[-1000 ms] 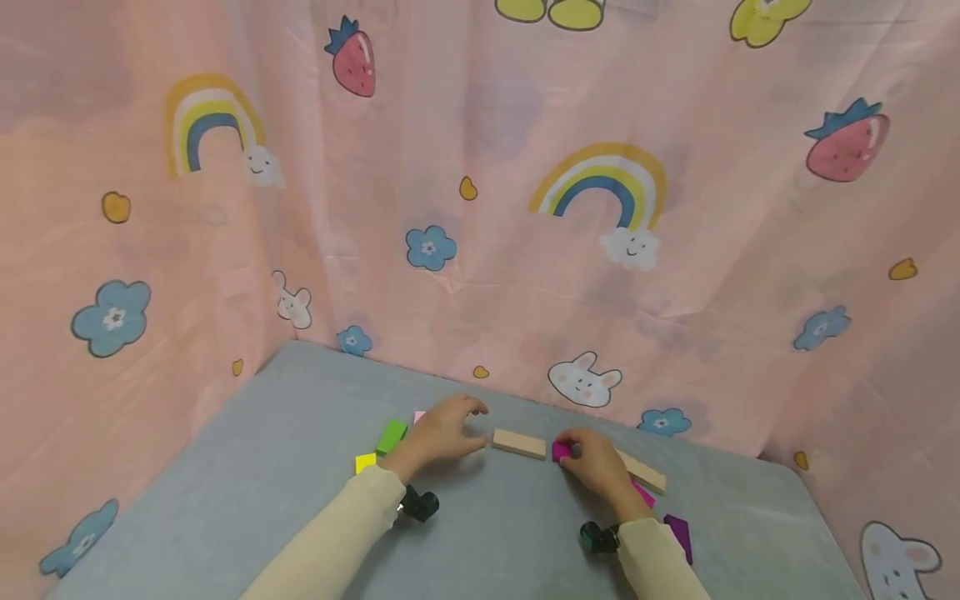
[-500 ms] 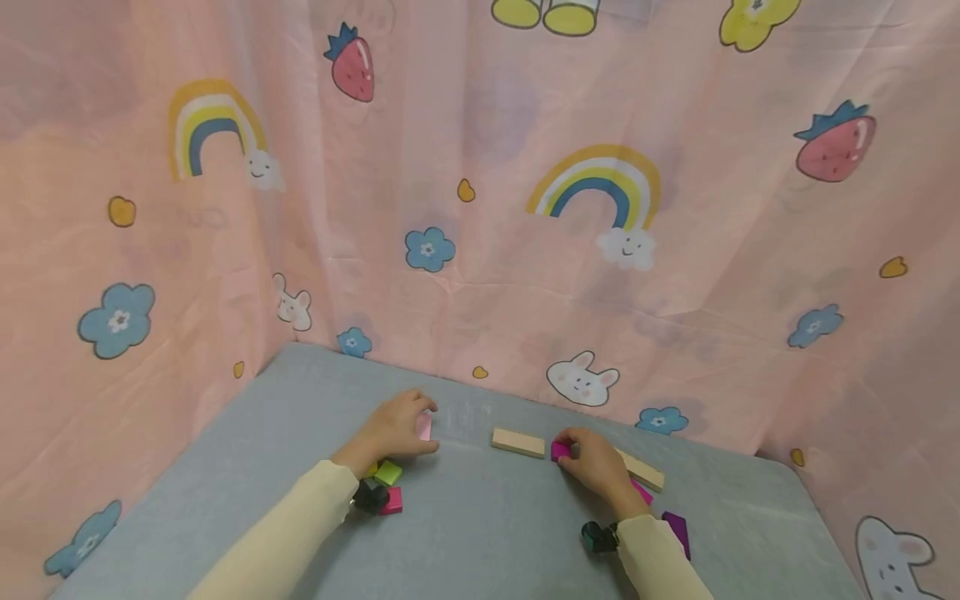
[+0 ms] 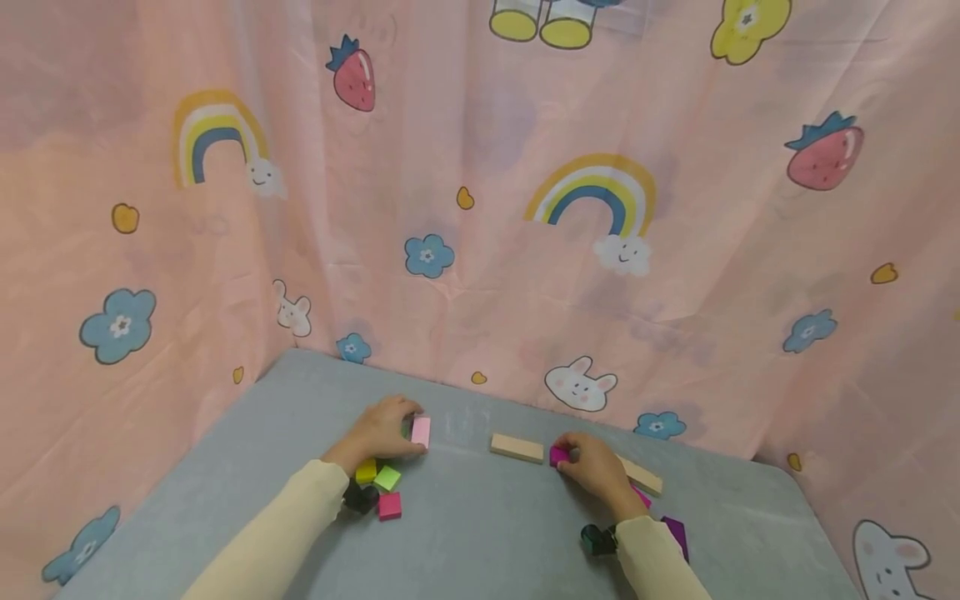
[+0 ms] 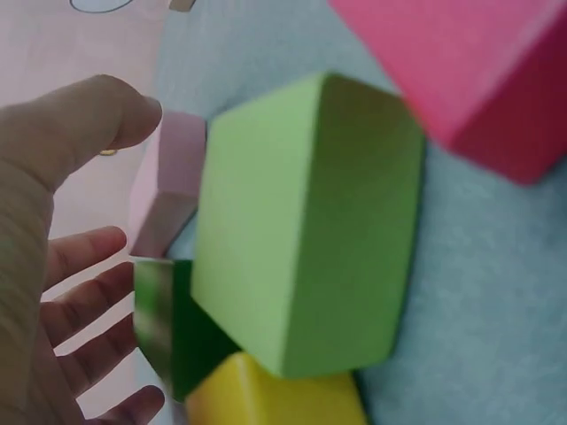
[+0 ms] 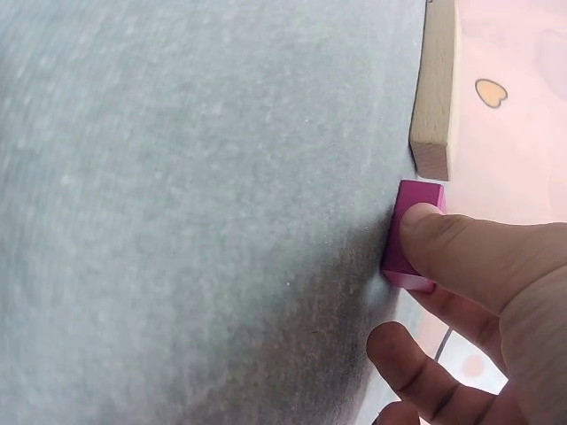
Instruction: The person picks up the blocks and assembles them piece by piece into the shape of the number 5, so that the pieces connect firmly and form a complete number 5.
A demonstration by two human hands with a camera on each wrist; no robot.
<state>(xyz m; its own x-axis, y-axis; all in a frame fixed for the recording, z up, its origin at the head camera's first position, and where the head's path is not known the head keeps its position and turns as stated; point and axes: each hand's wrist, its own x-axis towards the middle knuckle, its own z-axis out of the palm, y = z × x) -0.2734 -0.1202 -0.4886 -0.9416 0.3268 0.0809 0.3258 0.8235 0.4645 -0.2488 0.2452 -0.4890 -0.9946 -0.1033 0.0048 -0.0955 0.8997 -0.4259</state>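
Observation:
My left hand [image 3: 378,433] is at the left of the table around a pale pink block [image 3: 421,433], thumb and fingertips apart at its two ends. In the left wrist view its fingers [image 4: 84,257] are spread, beside a dark green block [image 4: 182,328]. A light green block [image 4: 266,230], a yellow block [image 4: 275,394] and a hot pink block [image 3: 389,506] lie close under the wrist. My right hand [image 3: 596,471] pinches a magenta block [image 5: 412,235] between thumb and finger, right at the end of a plain wooden block [image 3: 517,447].
Behind the right hand lies another wooden block [image 3: 641,475], with a pink block [image 3: 641,496] and a purple block [image 3: 675,535] beside the right sleeve. A pink patterned curtain [image 3: 480,317] stands along the grey table's [image 3: 480,542] back edge.
My left hand has moved left and back from near the wooden block to the pale pink block, uncovering the light green and hot pink blocks. The right hand has stayed at the magenta block.

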